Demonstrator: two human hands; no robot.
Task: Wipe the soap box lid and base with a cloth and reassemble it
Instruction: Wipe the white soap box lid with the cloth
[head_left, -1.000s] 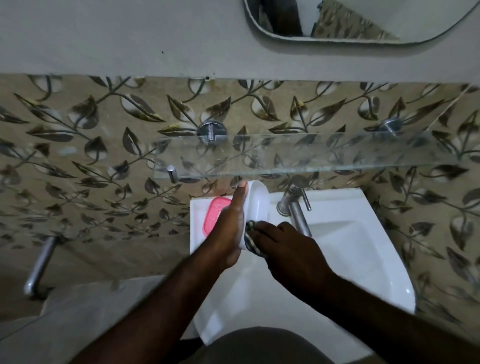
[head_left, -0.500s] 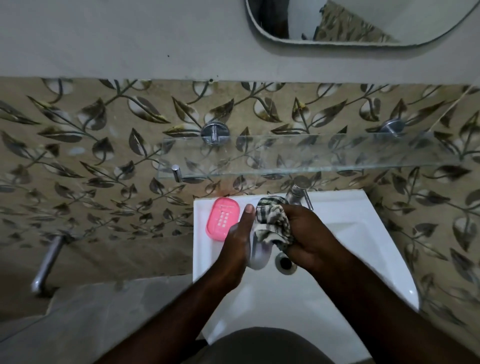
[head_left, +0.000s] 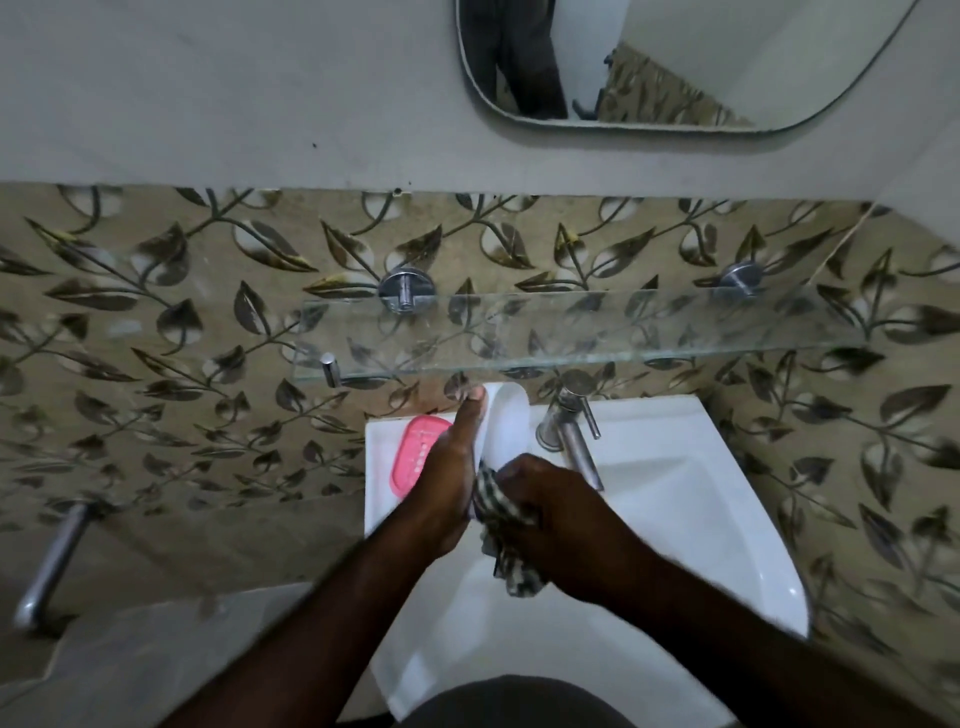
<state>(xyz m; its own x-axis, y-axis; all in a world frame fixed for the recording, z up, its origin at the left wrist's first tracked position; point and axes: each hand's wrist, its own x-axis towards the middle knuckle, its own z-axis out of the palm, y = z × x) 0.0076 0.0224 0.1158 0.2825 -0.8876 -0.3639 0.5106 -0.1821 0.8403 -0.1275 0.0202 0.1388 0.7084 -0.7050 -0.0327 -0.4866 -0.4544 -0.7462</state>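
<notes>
I'm mid-wipe: my left hand (head_left: 447, 478) grips the white soap box half (head_left: 506, 421) upright over the sink's (head_left: 675, 493) far-left corner, my right hand (head_left: 556, 519) clutches the checked cloth (head_left: 506, 540) against its near end, so next, I judge, comes the pink half (head_left: 413, 457) lying just left.

Washbasin (head_left: 675, 467): a white ceramic basin is set against the leaf-patterned tiled wall (head_left: 156, 364), with a flat rim along its far and left sides.
Far-left ledge: a pink perforated soap box part (head_left: 415, 452) is laid flat on the rim; its right edge is hidden.
Far rim, centre: a steel tap (head_left: 571, 436) is mounted, with its spout directed nearward over the bowl.
</notes>
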